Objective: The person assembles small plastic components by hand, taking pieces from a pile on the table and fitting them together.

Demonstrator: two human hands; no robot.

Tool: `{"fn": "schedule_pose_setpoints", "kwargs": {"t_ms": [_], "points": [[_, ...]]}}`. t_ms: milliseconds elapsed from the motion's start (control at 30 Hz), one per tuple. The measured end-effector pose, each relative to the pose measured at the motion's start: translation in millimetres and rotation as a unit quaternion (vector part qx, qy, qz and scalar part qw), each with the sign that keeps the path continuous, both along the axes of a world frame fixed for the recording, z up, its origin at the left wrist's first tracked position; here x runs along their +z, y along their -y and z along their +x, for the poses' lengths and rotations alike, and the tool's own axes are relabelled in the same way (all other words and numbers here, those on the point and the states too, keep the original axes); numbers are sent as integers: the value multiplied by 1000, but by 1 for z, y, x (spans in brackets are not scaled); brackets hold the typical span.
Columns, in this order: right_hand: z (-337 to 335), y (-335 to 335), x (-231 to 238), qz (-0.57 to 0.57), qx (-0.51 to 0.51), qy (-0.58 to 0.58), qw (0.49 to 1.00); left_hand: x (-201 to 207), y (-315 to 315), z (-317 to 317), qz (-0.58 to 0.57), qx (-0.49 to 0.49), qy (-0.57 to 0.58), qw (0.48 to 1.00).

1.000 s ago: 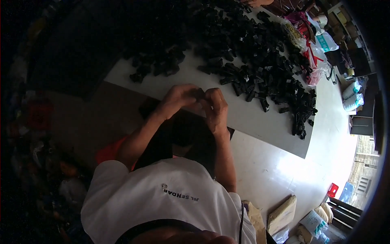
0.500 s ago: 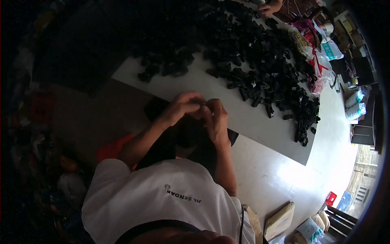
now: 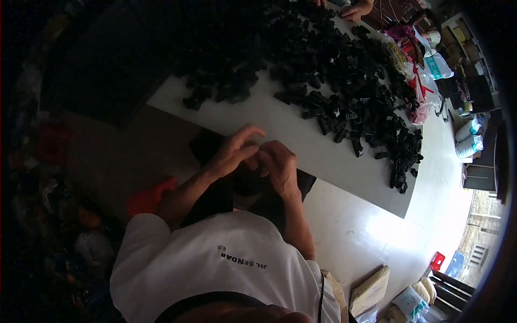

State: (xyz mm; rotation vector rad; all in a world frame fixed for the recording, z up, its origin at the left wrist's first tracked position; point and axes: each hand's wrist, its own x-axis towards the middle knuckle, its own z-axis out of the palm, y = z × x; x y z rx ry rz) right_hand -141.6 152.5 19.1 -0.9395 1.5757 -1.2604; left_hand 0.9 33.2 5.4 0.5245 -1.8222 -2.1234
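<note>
Left hand (image 3: 232,154): centre of the frame, just in front of the table edge; forefinger raised apart from the thumb, the other fingers bent near the right hand; whether they pinch a small piece, I cannot tell.
Right hand (image 3: 280,166): just right of the left hand, its fingers curled inward and narrow; whether anything is inside them is hidden.
Black parts (image 3: 350,116): a loose heap across the top and upper right of the frame, lying on the grey table (image 3: 323,153); a darker cluster sits above the left hand.
Clear bag (image 3: 405,67): upper right, beside the heap, with many small yellowish pieces in it.
Pinkish clear bag (image 3: 426,102): just below that, with red ties; contents unclear.
White-and-teal sacks (image 3: 469,146): right side, near each other; contents hidden.
Tan package (image 3: 370,290): lower right, on the floor (image 3: 344,231); its inside cannot be seen.
Red plastic item (image 3: 145,199): left of centre, beside the left forearm; kind unclear.
Co-worker's hand (image 3: 353,12): top edge, by the heap.
</note>
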Motion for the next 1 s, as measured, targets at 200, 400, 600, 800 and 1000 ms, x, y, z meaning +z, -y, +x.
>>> {"fn": "schedule_pose_setpoints", "kwargs": {"t_ms": [200, 400, 600, 800, 1000], "points": [[-7, 6, -8, -126, 52, -335, 932, -1, 49, -5, -451, 167, 100, 871], [-69, 87, 1, -33, -145, -490, 859, -30, 78, -48, -669, 215, 216, 678], [-68, 87, -13, 7, -131, -541, 831, -12, 61, -42, -602, 231, 138, 752], [-82, 82, -21, 28, -170, -579, 797, -17, 47, -42, -272, 223, 56, 935], [-88, 74, -2, -2, -152, -573, 805, -10, 43, -36, 36, 120, 36, 991]]}}
